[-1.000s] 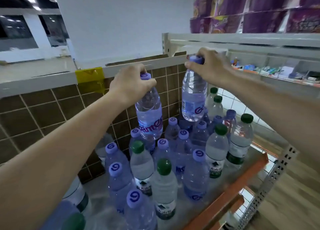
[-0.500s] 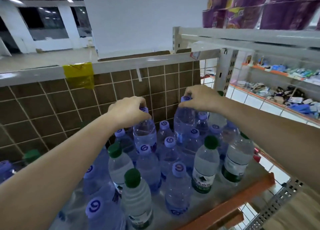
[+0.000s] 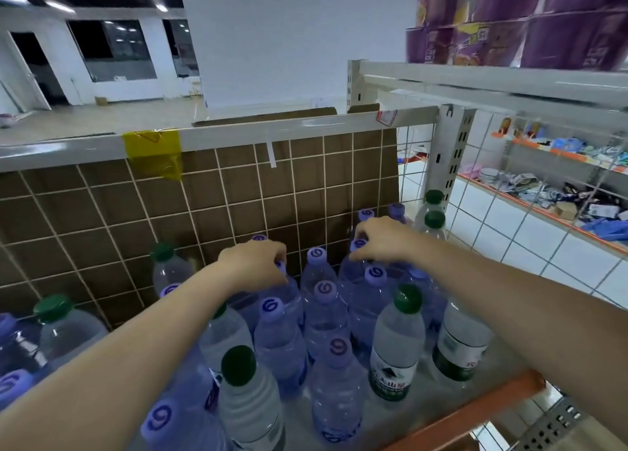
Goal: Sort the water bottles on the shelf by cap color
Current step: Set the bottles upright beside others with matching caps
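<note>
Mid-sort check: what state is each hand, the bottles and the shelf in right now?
left hand: gripping a purple-capped bottle's top
right hand: gripping another purple-capped bottle's top
purple-capped bottles: upright, capped, clustered mid-shelf
green-capped bottles: upright, capped, scattered around the purple ones
shelf: not yet sorted

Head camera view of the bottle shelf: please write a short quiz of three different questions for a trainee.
1. True or false: the left hand holds a green-capped bottle.
2. Multiple choice: the yellow tape sits on A) the grey top rail, B) the orange shelf edge, C) a bottle.
3. Fill in: the right hand has its fingers on the top of a bottle with a ____ cap.

Key
1. False; its bottle has a purple cap.
2. A; it wraps the grey top rail.
3. Purple; see the purple-capped bottle.
</note>
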{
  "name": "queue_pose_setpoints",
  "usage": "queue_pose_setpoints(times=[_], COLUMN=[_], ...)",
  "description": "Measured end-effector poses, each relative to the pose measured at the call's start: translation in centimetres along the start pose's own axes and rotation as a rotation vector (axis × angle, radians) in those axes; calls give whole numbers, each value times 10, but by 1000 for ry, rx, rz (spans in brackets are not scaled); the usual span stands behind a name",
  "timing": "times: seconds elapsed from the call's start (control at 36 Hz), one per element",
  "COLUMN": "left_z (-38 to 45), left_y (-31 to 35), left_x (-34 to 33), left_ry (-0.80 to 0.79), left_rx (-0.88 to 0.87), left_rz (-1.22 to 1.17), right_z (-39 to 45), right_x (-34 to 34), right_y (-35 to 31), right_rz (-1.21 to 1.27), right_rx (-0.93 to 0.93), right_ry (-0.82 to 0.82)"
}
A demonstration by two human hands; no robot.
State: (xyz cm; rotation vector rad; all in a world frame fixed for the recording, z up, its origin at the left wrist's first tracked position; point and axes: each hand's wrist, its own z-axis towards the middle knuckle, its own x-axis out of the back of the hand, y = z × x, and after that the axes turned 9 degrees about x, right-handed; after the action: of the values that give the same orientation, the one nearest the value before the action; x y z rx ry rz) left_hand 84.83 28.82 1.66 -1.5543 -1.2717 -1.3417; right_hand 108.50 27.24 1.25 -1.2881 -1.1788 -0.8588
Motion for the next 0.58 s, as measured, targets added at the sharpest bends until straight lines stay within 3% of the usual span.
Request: queue_pose_setpoints(times=[0.31,0.42,0.58], left_z=[16,16,18], left_y=[1,13,45], left_x=[4,16,33], left_ry=[-119,-125,209], left_rx=[-6,6,14], left_rz=[28,121,121], right_z=[6,0,-11], right_x=[8,22,49], right_y=[6,13,35], right_rz=[246,201,142], right_rx=[-17,2,-44], right_ry=[-42,66,319])
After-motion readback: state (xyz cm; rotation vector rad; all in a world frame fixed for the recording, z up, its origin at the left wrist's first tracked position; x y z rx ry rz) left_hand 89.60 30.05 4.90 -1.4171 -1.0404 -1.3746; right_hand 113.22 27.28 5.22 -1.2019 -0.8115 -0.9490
